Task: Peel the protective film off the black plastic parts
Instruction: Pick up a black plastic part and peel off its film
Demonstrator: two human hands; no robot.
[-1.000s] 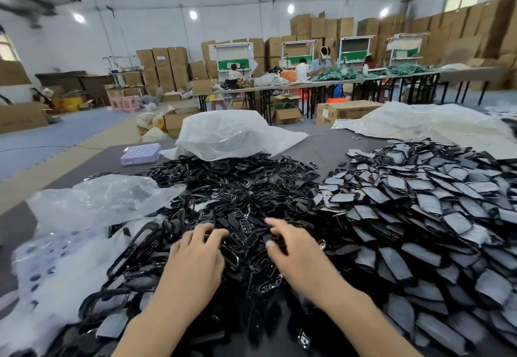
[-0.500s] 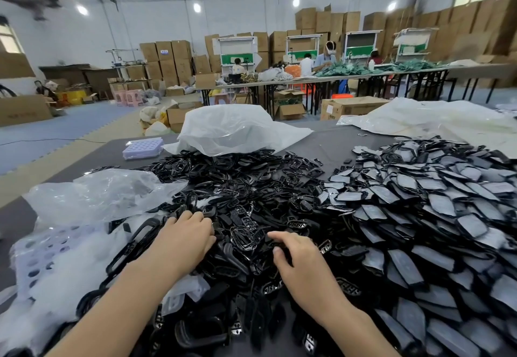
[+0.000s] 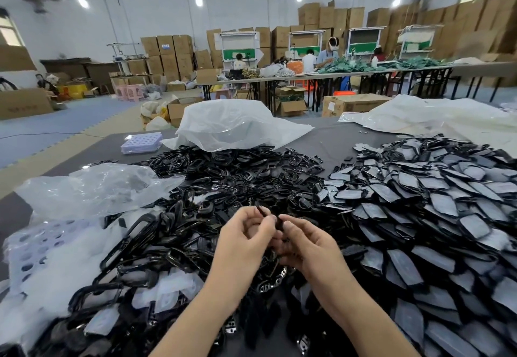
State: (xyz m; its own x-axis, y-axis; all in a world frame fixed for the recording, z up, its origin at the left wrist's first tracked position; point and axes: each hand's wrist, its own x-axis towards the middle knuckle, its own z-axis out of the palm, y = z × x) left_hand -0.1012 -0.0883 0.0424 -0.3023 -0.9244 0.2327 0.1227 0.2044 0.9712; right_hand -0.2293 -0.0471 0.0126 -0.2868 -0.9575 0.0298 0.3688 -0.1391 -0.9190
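A dark grey table (image 3: 338, 144) carries a wide heap of bare black plastic parts (image 3: 237, 172) in the middle, and to the right a second heap of parts still covered in greyish film (image 3: 425, 203). Above the near edge of the middle heap, the left hand (image 3: 246, 242) and right hand (image 3: 310, 247) meet, fingers curled, both pinching one small black part (image 3: 279, 222) between their fingertips. A crumpled clear bag (image 3: 92, 189) and a white tray with round holes (image 3: 33, 245) lie at the left, and a white plastic bag (image 3: 237, 124) and a small purple tray (image 3: 141, 142) lie at the far side. Beyond the table is a warehouse with a blue floor (image 3: 42, 133), stacked cardboard boxes (image 3: 167, 49) along the walls, and long tables (image 3: 349, 73) where people work.
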